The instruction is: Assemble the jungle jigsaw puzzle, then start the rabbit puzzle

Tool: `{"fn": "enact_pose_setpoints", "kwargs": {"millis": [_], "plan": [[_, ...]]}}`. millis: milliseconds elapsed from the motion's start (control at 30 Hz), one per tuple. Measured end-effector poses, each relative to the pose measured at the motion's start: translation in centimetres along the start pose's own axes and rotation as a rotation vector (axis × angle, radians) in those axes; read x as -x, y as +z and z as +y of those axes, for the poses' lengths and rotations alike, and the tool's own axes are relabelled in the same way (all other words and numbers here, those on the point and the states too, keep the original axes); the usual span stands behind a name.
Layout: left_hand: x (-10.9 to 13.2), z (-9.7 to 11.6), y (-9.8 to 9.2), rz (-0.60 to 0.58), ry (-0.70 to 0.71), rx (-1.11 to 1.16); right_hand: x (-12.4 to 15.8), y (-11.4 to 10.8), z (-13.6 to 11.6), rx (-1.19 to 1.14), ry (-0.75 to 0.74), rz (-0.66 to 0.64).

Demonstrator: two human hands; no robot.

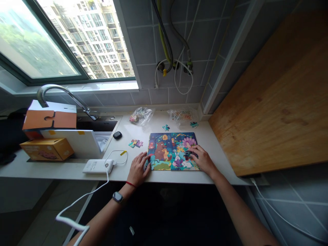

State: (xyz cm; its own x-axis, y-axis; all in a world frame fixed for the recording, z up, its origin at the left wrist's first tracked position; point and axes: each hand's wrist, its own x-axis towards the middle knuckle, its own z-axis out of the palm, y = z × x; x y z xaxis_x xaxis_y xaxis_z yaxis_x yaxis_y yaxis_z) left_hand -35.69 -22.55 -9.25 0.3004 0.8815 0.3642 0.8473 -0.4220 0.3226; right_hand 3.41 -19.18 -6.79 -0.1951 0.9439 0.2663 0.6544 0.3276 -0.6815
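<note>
Your flat, multicoloured jigsaw puzzle with animal pictures (160, 150) is lying on the white table (139, 133), near the front edge, between your hands. Looks like thin card: you're probably dealing with something light and stiff, slightly slick on top, weak at the joints. Lifting from one corner would be risking a split; better to be holding single pieces by their edges and bracing the outer border.

Grip: your right hand (203, 160) is reaching over the right side, fingers bending and touching down beside a dark patch. Can't tell if they're pinching a piece. Your left hand (139, 168) is resting at the left edge, thumb standing a little apart from the fingers; can't tell if that grip is holding anything.

Further out, a small cluster of colourful loose pieces (135, 143) is lying left of the puzzle. Teal loose pieces (166, 127) are sitting behind it, near a crumpled clear plastic bag (146, 115).
</note>
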Motion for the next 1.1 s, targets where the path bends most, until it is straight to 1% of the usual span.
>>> {"fn": "enact_pose_setpoints", "kwargs": {"millis": [100,200,367,467,633,767,867,1100], "plan": [[0.0,0.0,0.0,0.002,0.005,-0.001,-1.5,0.3,0.0,-0.068,0.003,0.007],[0.0,0.0,0.0,0.0,0.002,-0.001,-3.2,1.0,0.3,-0.101,0.035,0.031],[0.0,0.1,-0.1,-0.005,-0.007,-0.002,-5.8,2.7,0.7,-0.069,0.059,0.034],[0.0,0.2,-0.1,-0.007,-0.013,0.003,-6.6,3.3,0.8,-0.051,0.041,0.024],[-0.1,0.3,-0.3,-0.007,-0.02,0.012,-5.9,3.4,0.5,-0.01,0.022,0.027],[-0.1,0.3,-0.3,-0.005,-0.017,0.006,-4.5,3.5,0.0,0.129,-0.072,0.019],[-0.1,0.3,-0.3,-0.005,-0.021,0.01,-3.7,3.7,0.0,0.167,-0.116,0.0],[-0.1,0.4,-0.4,-0.012,-0.029,0.018,-3.9,3.6,0.1,0.139,-0.051,-0.005]]}}
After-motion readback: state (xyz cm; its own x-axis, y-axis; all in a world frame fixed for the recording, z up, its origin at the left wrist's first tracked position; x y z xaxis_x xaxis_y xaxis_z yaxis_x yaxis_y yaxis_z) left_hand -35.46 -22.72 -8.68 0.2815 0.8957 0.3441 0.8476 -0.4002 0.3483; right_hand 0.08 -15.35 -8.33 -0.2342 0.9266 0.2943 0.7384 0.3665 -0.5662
